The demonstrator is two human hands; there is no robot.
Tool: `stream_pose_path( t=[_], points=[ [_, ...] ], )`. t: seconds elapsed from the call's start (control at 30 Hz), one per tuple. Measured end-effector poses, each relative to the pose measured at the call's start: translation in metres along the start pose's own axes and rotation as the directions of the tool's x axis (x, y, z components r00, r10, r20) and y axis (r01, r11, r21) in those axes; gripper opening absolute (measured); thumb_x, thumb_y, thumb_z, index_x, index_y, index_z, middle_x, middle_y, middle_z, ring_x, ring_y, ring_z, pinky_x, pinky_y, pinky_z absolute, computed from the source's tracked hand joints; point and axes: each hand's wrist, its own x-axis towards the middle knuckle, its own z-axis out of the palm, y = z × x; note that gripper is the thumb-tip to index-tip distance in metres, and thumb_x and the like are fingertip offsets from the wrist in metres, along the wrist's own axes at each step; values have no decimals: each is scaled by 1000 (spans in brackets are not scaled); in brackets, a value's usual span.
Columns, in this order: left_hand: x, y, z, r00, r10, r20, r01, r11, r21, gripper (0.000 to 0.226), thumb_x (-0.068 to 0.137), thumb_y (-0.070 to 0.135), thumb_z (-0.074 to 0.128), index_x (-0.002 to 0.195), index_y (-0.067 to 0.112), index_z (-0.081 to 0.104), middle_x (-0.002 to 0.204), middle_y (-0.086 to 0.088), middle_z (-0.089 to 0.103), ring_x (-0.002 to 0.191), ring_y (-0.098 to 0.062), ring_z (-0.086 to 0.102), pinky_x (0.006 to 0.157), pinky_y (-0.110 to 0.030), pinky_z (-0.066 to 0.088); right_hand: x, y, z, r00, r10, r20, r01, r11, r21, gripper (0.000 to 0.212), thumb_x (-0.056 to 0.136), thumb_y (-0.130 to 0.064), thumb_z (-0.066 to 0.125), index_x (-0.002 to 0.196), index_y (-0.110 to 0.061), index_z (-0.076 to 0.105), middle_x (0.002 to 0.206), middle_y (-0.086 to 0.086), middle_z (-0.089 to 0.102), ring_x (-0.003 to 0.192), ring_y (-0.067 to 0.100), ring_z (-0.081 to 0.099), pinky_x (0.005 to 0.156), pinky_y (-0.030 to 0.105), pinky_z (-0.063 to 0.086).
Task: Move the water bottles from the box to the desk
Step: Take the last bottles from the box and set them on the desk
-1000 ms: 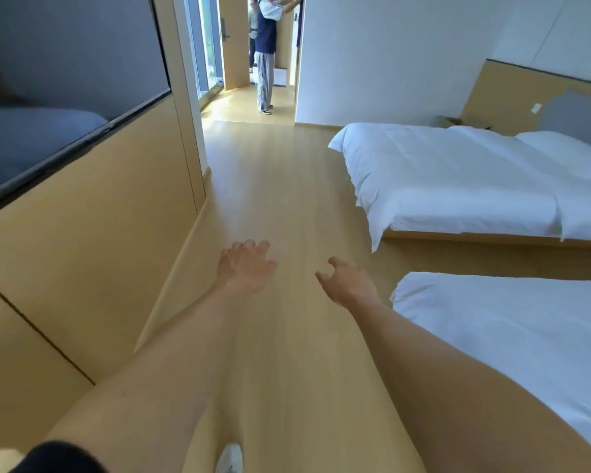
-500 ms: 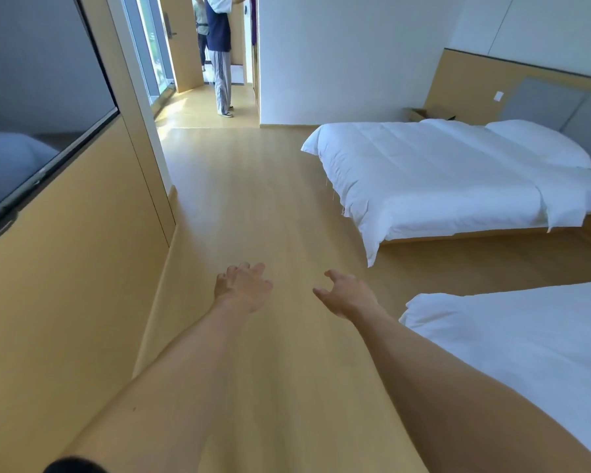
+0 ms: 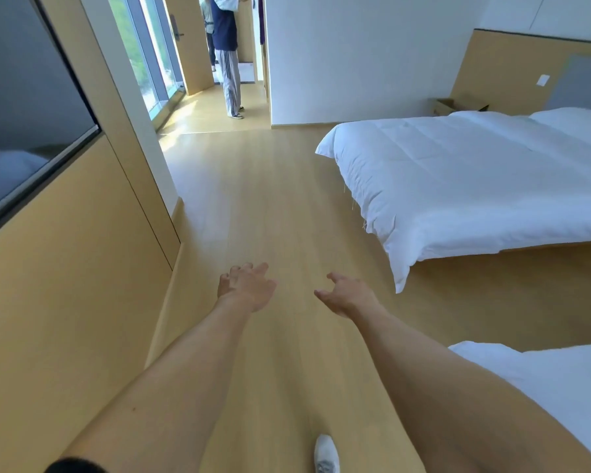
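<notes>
Both hands, L (image 3: pixel 248 286) & R (image 3: pixel 347 297), empty, loose.

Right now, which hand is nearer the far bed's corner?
Right. The right hand hangs just left of the far bed corner; the left hand sits farther left, nearer the wood wall.

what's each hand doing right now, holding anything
Left hand: open, fingers relaxed, holding nothing.
Right hand: open, fingers loosely spread, holding nothing.
</notes>
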Motion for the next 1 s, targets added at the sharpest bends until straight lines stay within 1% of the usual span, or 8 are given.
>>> stream_pose_path(
  t=[0.1,0.23,0.47,0.6,0.73,0.83,1.0],
  points=[
    [62,13,-23,999,-48,22,48,999,1,51,103,48,33,151,31,34,154,-5,39,140,-29,39,114,-41,29,65,-12,-27,998,-51,28,50,999,20,63,97,-55,49,152,-28,36,151,5,46,136,27,45,107,37,41],
    [133,33,-50,997,-79,17,79,997,-22,52,104,48,33,152,29,34,155,-6,38,141,-30,37,115,-44,28,143,-25,-58,994,-104,45,105,994,-20,64,97,-57,47,152,-28,35,154,4,44,140,27,42,112,39,38],
    [237,56,-68,996,-85,37,86,996,-33,52,103,49,34,151,29,35,155,-6,39,141,-29,36,115,-44,28,245,-35,-97,993,-110,51,114,991,-77,64,97,-57,46,152,-28,35,152,5,47,138,27,44,111,40,38],
    [312,65,-69,998,-43,56,46,997,-54,52,103,50,36,151,30,36,154,-5,40,142,-29,36,116,-45,28,304,-41,-115,996,-71,46,75,993,-94,64,97,-56,46,153,-28,33,154,4,43,138,26,43,110,40,39],
    [398,76,-79,999,15,46,-12,998,-60,51,103,49,35,149,29,39,152,-6,42,140,-29,38,114,-45,30,370,-51,-136,1000,-26,11,27,998,-63,65,97,-56,48,154,-28,33,155,5,41,139,26,42,109,39,38],
    [468,80,-96,997,73,23,-71,995,-69,50,103,49,34,148,29,41,150,-5,45,138,-29,40,113,-45,31,427,-66,-155,999,28,-33,-30,998,-53,66,96,-58,47,153,-30,34,155,3,41,140,25,40,108,40,38],
    [577,74,-141,989,146,20,-144,986,-79,49,102,49,34,147,29,42,149,-5,45,139,-29,40,113,-45,31,515,-111,-194,994,82,-70,-86,994,-61,67,96,-60,45,154,-30,32,157,2,38,143,25,37,112,42,36]
  ],
)
